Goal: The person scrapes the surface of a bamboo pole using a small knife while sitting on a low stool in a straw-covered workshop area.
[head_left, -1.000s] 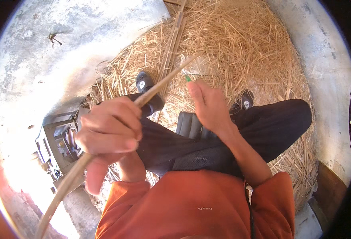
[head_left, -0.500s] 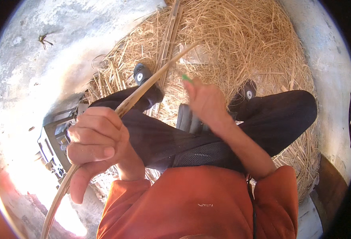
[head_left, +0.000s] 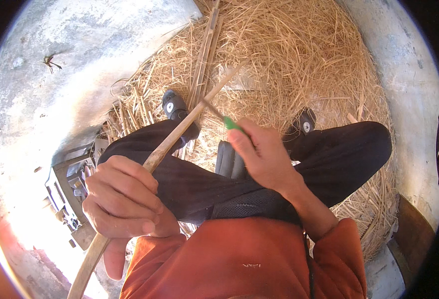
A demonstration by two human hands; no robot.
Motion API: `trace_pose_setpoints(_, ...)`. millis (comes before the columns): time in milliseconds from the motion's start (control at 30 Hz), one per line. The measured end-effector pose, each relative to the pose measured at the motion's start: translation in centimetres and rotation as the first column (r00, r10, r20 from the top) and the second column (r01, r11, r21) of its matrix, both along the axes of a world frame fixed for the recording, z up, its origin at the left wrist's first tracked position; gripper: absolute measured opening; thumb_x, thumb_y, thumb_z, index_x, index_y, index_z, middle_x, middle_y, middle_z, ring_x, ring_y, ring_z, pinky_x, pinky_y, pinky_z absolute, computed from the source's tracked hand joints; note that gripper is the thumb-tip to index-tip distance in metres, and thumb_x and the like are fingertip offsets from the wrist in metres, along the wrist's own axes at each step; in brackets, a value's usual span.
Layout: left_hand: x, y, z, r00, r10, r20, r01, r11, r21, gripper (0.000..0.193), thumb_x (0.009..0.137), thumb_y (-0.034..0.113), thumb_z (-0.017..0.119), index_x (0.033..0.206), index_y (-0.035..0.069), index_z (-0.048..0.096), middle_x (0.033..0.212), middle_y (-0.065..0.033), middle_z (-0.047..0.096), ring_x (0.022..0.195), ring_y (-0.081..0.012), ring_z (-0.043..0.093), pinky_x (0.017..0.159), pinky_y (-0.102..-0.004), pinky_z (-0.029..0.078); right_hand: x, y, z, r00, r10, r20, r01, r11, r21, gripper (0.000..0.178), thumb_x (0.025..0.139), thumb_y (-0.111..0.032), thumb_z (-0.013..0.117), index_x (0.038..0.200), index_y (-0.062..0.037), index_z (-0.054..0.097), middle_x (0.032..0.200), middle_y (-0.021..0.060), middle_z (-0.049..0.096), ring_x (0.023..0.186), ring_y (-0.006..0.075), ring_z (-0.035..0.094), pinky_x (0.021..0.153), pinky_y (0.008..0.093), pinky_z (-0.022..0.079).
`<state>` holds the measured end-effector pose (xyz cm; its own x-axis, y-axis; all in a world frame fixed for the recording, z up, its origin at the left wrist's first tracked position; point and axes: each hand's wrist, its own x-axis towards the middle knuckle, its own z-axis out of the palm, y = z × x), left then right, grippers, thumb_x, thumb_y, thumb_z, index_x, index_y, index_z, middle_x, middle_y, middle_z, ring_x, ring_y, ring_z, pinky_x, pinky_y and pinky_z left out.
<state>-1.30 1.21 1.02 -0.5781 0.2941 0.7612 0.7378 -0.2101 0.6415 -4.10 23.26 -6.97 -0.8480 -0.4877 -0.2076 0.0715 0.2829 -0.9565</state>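
Note:
My left hand (head_left: 122, 199) is wrapped round a long, pale bamboo strip (head_left: 175, 134), thumb underneath. The strip runs slantwise from the lower left up past my knee to a thin, pointed far end. In my right hand (head_left: 264, 159) is a small knife with a green handle (head_left: 233, 124) and a narrow dark blade (head_left: 212, 109). The blade's end meets the strip about midway along its far part, or lies just over it; I cannot tell which. My fingers hide part of the knife's handle.
My crossed legs (head_left: 349, 154) in dark trousers lie below the hands. Straw-like shavings (head_left: 304, 55) cover the floor ahead, with long slats (head_left: 207, 55) among them. At the left stands a box-like frame (head_left: 67, 192) with small items, beside a pale wall (head_left: 90, 45).
My right hand and the knife have come back toward me, and the blade now shows at the strip. The strip and my left hand have shifted slightly down in view.

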Motion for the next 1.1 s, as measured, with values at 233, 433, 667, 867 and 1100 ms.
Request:
trace_pose_setpoints(233, -0.4, 0.0, 0.1, 0.998, -0.058, 0.005, 0.058, 0.998, 0.001, 0.059, 0.082, 0.060, 0.056, 0.073, 0.002, 0.062, 0.051, -0.0041, 0.056, 0.040, -0.0137, 0.052, 0.040, -0.0229, 0.041, 1.1, -2.8, -1.4, 0.986, 0.037, -0.161, -0.030, 0.999, 0.046, 0.043, 0.095, -0.037, 0.043, 0.075, -0.0014, 0.055, 0.055, 0.0227, 0.053, 0.055, 0.0431, 0.055, 0.052, 0.0506, 0.042)
trace_pose_setpoints(433, -0.1, 0.0, -0.1, 0.997, -0.072, 0.029, 0.071, 0.997, 0.017, 0.058, 0.082, 0.059, 0.057, 0.072, 0.002, 0.062, 0.050, -0.0035, 0.054, 0.037, -0.0132, 0.048, 0.038, -0.0230, 0.038, -0.7, -2.8, -4.7, 0.963, -0.033, -0.266, 0.107, 0.957, 0.269, 0.041, 0.096, -0.031, 0.043, 0.073, 0.0003, 0.054, 0.056, 0.0240, 0.051, 0.054, 0.0439, 0.052, 0.053, 0.0496, 0.040)
trace_pose_setpoints(667, -0.1, 0.7, -0.1, 0.998, -0.052, 0.016, 0.052, 0.998, 0.018, 0.059, 0.082, 0.060, 0.057, 0.071, 0.002, 0.060, 0.048, -0.0033, 0.053, 0.035, -0.0127, 0.045, 0.035, -0.0217, 0.035, -1.3, -2.0, -5.3, 0.962, -0.064, -0.264, 0.134, 0.957, 0.256, 0.040, 0.095, -0.031, 0.045, 0.072, 0.0002, 0.056, 0.057, 0.0244, 0.052, 0.054, 0.0443, 0.052, 0.052, 0.0496, 0.040)
trace_pose_setpoints(867, 1.4, 0.9, -2.0, 0.959, 0.265, 0.098, -0.279, 0.943, 0.181, 0.043, 0.081, 0.044, 0.055, 0.061, 0.006, 0.054, 0.043, -0.0001, 0.046, 0.031, -0.0096, 0.040, 0.033, -0.0194, 0.031, -1.0, -2.4, -6.8, 0.944, -0.020, -0.330, 0.137, 0.932, 0.335, 0.045, 0.095, -0.036, 0.044, 0.075, 0.0020, 0.058, 0.057, 0.0242, 0.054, 0.056, 0.0443, 0.054, 0.053, 0.0501, 0.042)
trace_pose_setpoints(1100, 1.3, 1.3, -1.3, 0.977, 0.187, 0.106, -0.202, 0.966, 0.163, 0.054, 0.078, 0.057, 0.058, 0.060, 0.006, 0.055, 0.041, 0.0003, 0.045, 0.031, -0.0098, 0.040, 0.033, -0.0193, 0.031, -2.6, -2.3, -5.7, 0.962, -0.015, -0.273, 0.094, 0.956, 0.279, 0.049, 0.095, -0.038, 0.043, 0.074, 0.0022, 0.061, 0.060, 0.0261, 0.055, 0.057, 0.0438, 0.054, 0.055, 0.0497, 0.042)
